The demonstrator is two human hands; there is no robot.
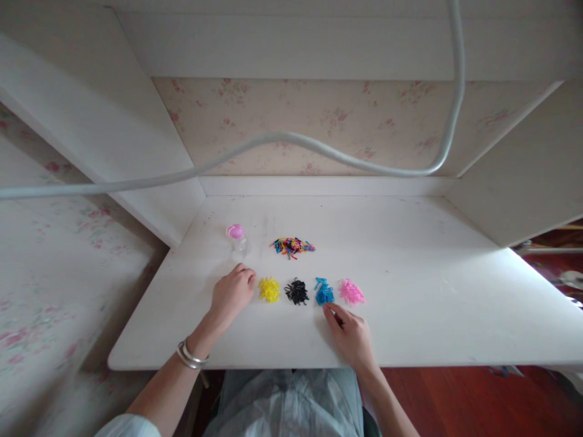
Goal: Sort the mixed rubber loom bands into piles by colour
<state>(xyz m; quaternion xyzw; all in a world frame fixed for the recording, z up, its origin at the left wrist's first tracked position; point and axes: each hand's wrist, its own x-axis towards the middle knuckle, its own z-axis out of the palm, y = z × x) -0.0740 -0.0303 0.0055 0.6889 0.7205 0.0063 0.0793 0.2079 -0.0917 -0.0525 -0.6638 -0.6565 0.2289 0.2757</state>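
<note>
The right hand (350,335) has thumb and index finger drawn together, touching the near side of the blue pile (325,294)—whether they pinch a piece, I cannot tell. The left hand (233,294) is curled shut beside the yellow pile (269,290), contents hidden. Black (297,292) and pink (351,292) piles complete the row of small, glossy pieces. Behind lies a multicoloured heap (293,246); a clear, pink-topped bottle (239,243) stands leftward. The white desk (432,303) stretches broadly toward its right edge—its front left corner is rounded.
</note>
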